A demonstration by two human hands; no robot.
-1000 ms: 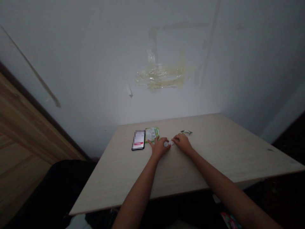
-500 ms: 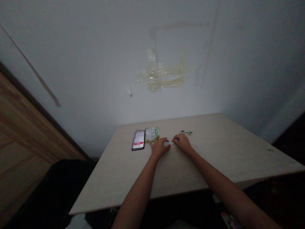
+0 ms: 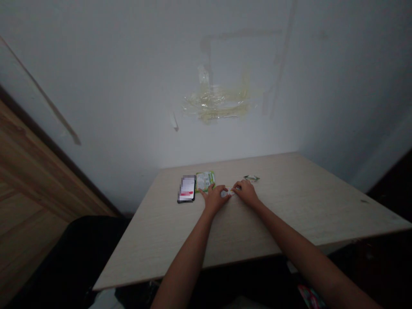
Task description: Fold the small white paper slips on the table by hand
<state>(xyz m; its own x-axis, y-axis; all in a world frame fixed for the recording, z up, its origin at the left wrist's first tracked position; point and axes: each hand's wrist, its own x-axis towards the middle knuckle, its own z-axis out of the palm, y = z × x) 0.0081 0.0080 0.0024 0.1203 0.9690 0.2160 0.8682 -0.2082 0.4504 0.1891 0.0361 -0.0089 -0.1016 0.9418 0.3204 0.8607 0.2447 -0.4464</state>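
Note:
On the table, a small pale piece with reddish marks (image 3: 229,191) lies between my hands; its kind is too small to make out. My left hand (image 3: 215,198) holds its left side between thumb and forefinger, with the other fingers spread towards a green and white packet (image 3: 206,180). From the other side, my right hand (image 3: 246,192) pinches the right edge with its fingers drawn together. Just beyond the right hand rests a small flat dark-green and white piece (image 3: 252,177), partly covered by that hand.
A phone with a lit screen (image 3: 187,189) lies left of the packet on the pale wooden table (image 3: 289,201). Behind stands a grey wall with peeling clear tape (image 3: 222,103). A dark chair-like shape (image 3: 86,244) is at the left, beside wooden panelling (image 3: 28,184).
Both hands stay in nearly the same place. Reddish marks on the small piece show more clearly between the fingers now. The view has shifted very slightly.

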